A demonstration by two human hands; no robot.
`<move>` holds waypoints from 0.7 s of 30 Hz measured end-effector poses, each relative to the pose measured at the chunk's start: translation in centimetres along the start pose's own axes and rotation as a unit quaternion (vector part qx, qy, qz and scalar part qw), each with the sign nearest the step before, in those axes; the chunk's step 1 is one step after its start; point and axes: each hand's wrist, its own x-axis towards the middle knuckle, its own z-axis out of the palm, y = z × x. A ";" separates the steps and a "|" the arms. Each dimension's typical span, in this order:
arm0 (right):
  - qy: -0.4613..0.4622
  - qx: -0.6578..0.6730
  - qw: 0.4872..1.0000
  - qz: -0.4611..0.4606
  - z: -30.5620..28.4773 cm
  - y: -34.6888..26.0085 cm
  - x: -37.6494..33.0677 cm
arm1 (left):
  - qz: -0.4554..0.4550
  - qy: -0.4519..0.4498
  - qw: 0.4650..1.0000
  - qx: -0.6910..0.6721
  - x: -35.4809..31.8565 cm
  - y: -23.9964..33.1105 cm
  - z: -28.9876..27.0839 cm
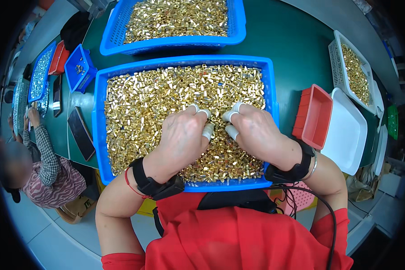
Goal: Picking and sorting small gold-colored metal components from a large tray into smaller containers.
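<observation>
Countless small, shiny, gold-coloured pieces (180, 92), many hollow, lay jumbled at mixed angles across a rectangular blue tray (271, 90) on the green surface (297, 58).

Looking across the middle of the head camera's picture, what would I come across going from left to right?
Co-worker's hand → dark flat slab → left rim of the near large blue tray → wearer's left hand → wearer's right hand → red tray → white tray.
</observation>
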 end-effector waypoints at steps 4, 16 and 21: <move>0.008 -0.040 0.999 -0.028 0.1 -0.2 0.0 | -0.014 -0.037 0.999 -0.001 0.4 -0.1 -0.3; -0.008 0.006 1.000 -0.014 0.8 0.4 0.5 | -0.089 -0.068 0.990 -0.084 1.2 -0.1 -0.6; 0.002 0.040 0.999 0.016 0.8 0.2 0.5 | -0.094 -0.074 0.988 -0.098 1.6 -0.4 -0.5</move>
